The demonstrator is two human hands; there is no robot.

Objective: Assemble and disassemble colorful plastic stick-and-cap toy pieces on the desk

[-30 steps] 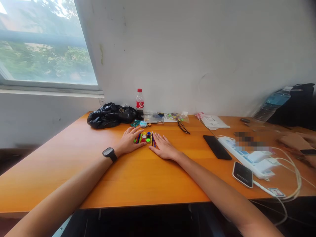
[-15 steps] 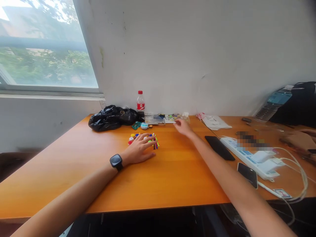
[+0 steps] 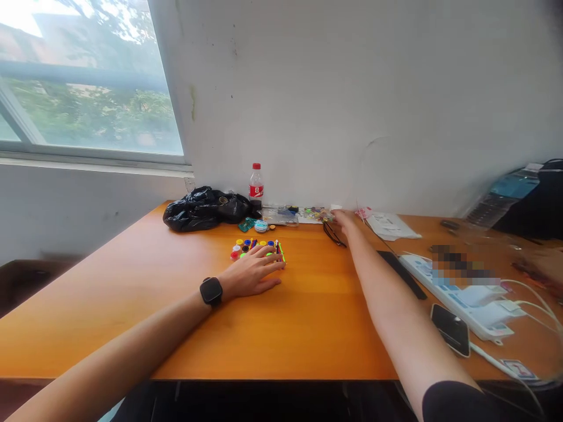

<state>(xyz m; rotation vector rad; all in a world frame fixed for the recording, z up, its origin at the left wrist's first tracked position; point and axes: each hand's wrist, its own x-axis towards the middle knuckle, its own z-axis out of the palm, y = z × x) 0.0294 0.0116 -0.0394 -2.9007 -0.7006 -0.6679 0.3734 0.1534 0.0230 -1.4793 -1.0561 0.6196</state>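
Head view: left hand lay spread over neatly arranged pieces; right hand, grip unclear, was beside a bag of loose ones.

Bare surface stretches at five o'clock from the left hand; a black bag blocks ten, a red-capped bottle twelve, a power strip three.

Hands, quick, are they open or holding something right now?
Left hand: open, spread over the colorful pieces.
Right hand: by the clear bag; can't tell whether it's holding anything.
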